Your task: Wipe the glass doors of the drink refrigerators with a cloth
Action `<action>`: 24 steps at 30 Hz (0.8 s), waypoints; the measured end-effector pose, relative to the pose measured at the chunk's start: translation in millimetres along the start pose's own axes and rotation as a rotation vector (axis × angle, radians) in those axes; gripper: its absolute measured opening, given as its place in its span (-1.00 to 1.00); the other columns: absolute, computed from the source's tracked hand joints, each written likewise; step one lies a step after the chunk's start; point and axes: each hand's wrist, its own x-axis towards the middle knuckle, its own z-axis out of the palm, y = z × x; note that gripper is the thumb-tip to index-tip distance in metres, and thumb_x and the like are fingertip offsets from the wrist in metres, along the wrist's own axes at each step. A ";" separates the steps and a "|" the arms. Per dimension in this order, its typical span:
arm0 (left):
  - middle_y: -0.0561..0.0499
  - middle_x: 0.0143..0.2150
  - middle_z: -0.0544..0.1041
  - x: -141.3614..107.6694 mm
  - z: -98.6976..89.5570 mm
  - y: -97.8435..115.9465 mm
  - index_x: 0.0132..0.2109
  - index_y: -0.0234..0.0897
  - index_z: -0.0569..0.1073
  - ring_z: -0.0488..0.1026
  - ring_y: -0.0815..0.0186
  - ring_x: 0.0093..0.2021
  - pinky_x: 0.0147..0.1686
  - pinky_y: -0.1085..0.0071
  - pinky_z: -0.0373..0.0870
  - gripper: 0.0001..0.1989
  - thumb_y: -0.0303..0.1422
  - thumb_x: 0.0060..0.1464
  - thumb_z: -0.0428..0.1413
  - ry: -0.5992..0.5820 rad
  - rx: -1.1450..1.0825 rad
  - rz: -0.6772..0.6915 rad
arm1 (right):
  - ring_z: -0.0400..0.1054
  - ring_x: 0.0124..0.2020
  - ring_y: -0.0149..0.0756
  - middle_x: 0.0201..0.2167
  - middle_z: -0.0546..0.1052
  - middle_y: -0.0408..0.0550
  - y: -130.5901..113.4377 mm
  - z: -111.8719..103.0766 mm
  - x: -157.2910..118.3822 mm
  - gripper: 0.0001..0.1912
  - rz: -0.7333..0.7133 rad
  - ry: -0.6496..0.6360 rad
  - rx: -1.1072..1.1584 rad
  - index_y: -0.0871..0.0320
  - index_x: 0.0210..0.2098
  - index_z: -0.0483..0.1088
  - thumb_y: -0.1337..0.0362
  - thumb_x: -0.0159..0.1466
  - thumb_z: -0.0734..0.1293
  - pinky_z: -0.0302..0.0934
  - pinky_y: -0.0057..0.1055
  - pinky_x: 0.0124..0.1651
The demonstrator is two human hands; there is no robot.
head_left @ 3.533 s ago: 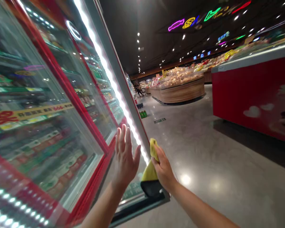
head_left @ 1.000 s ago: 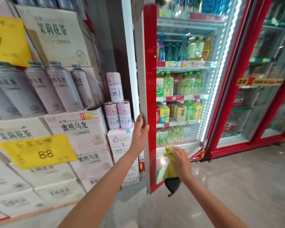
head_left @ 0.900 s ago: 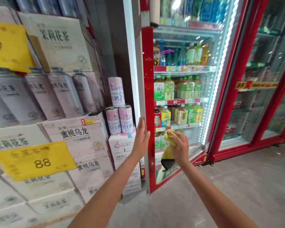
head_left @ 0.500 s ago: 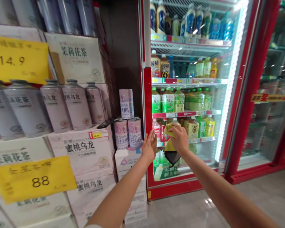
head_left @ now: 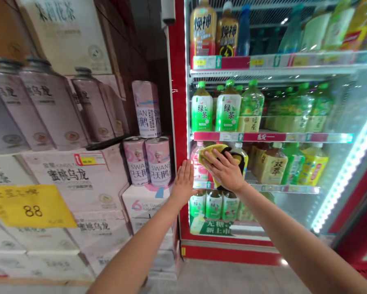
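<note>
right hand pressing yellow cloth, near green-tea bottles marked 绿茶

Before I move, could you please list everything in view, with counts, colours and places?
cloth: one, yellow and black, against the cooler door's glass
door frame: one visible side, red, centre
bottles: many, mostly green, cooler shelves
shelf edges: several, pink and white, under bottles
light strip: one, white, cooler's right
cans: three, pink and white, stacked on a carton
canisters: several, pale pink-grey, left
cartons: several, whitish, left
88 sign: one, yellow, left
floor: grey, bottom
left hand: one, bare, on door frame
right hand: one, bare, over cloth
</note>
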 end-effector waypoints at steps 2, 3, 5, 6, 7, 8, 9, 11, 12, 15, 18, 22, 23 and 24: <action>-0.53 0.52 -0.26 -0.5 4.3 -4.0 0.49 -0.62 -0.25 -0.45 -0.13 0.52 0.48 -0.14 -0.17 0.21 -0.04 0.07 0.30 -0.014 0.037 -0.019 | 0.06 0.45 -0.15 0.42 0.28 -0.19 7.8 7.7 -25.5 -0.44 -0.076 -0.043 0.034 -0.11 0.41 0.19 0.29 0.44 0.22 -0.20 -0.08 0.46; -0.54 0.52 -0.26 -1.2 6.5 -5.6 0.49 -0.61 -0.27 -0.45 -0.15 0.52 0.47 -0.16 -0.16 0.23 -0.03 0.07 0.31 -0.018 0.057 -0.031 | 0.06 0.45 -0.15 0.43 0.26 -0.19 11.7 9.2 -38.0 -0.41 -0.116 -0.050 0.055 -0.08 0.43 0.14 0.30 0.43 0.21 -0.22 -0.08 0.48; -0.56 0.52 -0.25 -3.8 10.7 -7.6 0.49 -0.59 -0.31 -0.43 -0.16 0.52 0.46 -0.21 -0.15 0.26 0.01 0.05 0.31 -0.018 0.092 -0.049 | 0.08 0.45 -0.18 0.44 0.25 -0.20 20.7 8.0 -58.8 -0.38 -0.207 -0.038 0.098 -0.02 0.44 0.14 0.35 0.41 0.19 -0.21 -0.13 0.49; -0.56 0.51 -0.25 -5.7 12.5 -8.0 0.50 -0.57 -0.34 -0.42 -0.17 0.52 0.45 -0.22 -0.13 0.29 0.03 0.05 0.31 -0.012 0.105 -0.053 | 0.09 0.44 -0.21 0.44 0.25 -0.22 25.8 5.8 -66.0 -0.38 -0.242 -0.025 0.116 -0.02 0.43 0.16 0.38 0.40 0.18 -0.21 -0.17 0.50; -0.57 0.51 -0.24 -7.9 14.0 -8.3 0.50 -0.56 -0.36 -0.41 -0.17 0.52 0.45 -0.22 -0.11 0.31 0.04 0.03 0.31 -0.005 0.121 -0.058 | 0.10 0.44 -0.24 0.43 0.25 -0.26 30.9 3.0 -70.8 -0.38 -0.254 -0.006 0.127 -0.04 0.42 0.18 0.40 0.40 0.17 -0.24 -0.20 0.51; -0.57 0.51 -0.23 -10.1 15.0 -8.3 0.49 -0.55 -0.37 -0.40 -0.17 0.52 0.44 -0.22 -0.08 0.33 0.06 0.02 0.31 0.002 0.139 -0.062 | 0.10 0.44 -0.26 0.43 0.24 -0.29 35.6 0.1 -73.2 -0.39 -0.240 0.012 0.130 -0.07 0.41 0.20 0.41 0.40 0.16 -0.28 -0.22 0.52; -0.58 0.51 -0.23 -12.1 15.4 -8.3 0.49 -0.56 -0.37 -0.39 -0.17 0.52 0.44 -0.21 -0.06 0.34 0.08 0.01 0.31 0.003 0.163 -0.066 | 0.10 0.44 -0.26 0.43 0.24 -0.30 39.4 -2.4 -73.7 -0.40 -0.207 0.032 0.128 -0.09 0.40 0.21 0.41 0.41 0.16 -0.32 -0.22 0.53; -0.60 0.50 -0.21 -14.7 14.5 -8.1 0.49 -0.60 -0.32 -0.36 -0.19 0.52 0.43 -0.20 -0.01 0.34 0.12 -0.01 0.30 -0.017 0.216 -0.069 | 0.09 0.45 -0.23 0.42 0.26 -0.26 42.5 -5.1 -70.9 -0.42 -0.120 0.075 0.127 -0.08 0.40 0.22 0.39 0.43 0.17 -0.40 -0.18 0.54; -0.62 0.49 -0.19 -15.1 13.2 -8.0 0.49 -0.63 -0.27 -0.34 -0.21 0.52 0.43 -0.19 0.00 0.34 0.15 -0.02 0.29 -0.034 0.239 -0.069 | 0.08 0.46 -0.20 0.41 0.28 -0.22 41.4 -4.7 -68.9 -0.43 -0.084 0.099 0.133 -0.06 0.39 0.23 0.38 0.43 0.18 -0.41 -0.14 0.55; -0.66 0.48 -0.13 -14.6 7.2 -5.7 0.46 -0.69 -0.11 -0.25 -0.26 0.51 0.42 -0.16 0.05 0.32 0.22 -0.07 0.26 -0.066 0.285 -0.062 | -0.01 0.49 -0.15 0.37 0.34 -0.13 28.5 3.0 -65.4 -0.46 -0.024 0.172 0.136 0.00 0.37 0.28 0.38 0.42 0.21 -0.37 -0.08 0.55; -0.61 0.49 -0.13 -21.7 6.2 4.8 0.47 -0.65 -0.10 -0.22 -0.22 0.52 0.43 -0.10 0.08 0.22 0.15 0.02 0.24 -0.030 0.298 -0.085 | -0.05 0.51 -0.09 0.34 0.38 -0.06 7.2 17.8 -66.8 -0.46 0.071 0.254 0.072 0.02 0.36 0.30 0.36 0.40 0.26 -0.33 0.00 0.54; -0.35 0.53 -0.06 -62.2 36.6 34.4 0.51 -0.39 -0.11 -0.14 -0.02 0.53 0.45 0.02 0.11 -0.14 -0.17 0.29 0.13 0.060 0.268 -0.133 | 0.01 0.49 -0.03 0.32 0.42 -0.07 -28.1 44.3 -74.7 -0.41 0.228 0.340 0.033 -0.07 0.36 0.30 0.28 0.35 0.35 -0.25 0.06 0.51; -0.30 0.53 -0.01 -77.3 50.2 43.4 0.51 -0.35 -0.08 -0.10 0.03 0.53 0.45 0.05 0.11 -0.22 -0.25 0.33 0.09 0.083 0.258 -0.136 | 0.01 0.49 -0.04 0.31 0.42 -0.09 -38.2 51.7 -79.1 -0.41 0.252 0.358 0.042 -0.08 0.35 0.30 0.28 0.35 0.36 -0.26 0.05 0.51; -0.26 0.53 0.03 -93.5 65.2 52.4 0.51 -0.33 -0.05 -0.07 0.06 0.52 0.45 0.07 0.11 -0.28 -0.32 0.34 0.05 0.100 0.245 -0.139 | 0.00 0.49 -0.05 0.31 0.43 -0.10 -48.8 59.1 -85.4 -0.41 0.272 0.370 0.050 -0.09 0.34 0.31 0.29 0.34 0.36 -0.28 0.03 0.51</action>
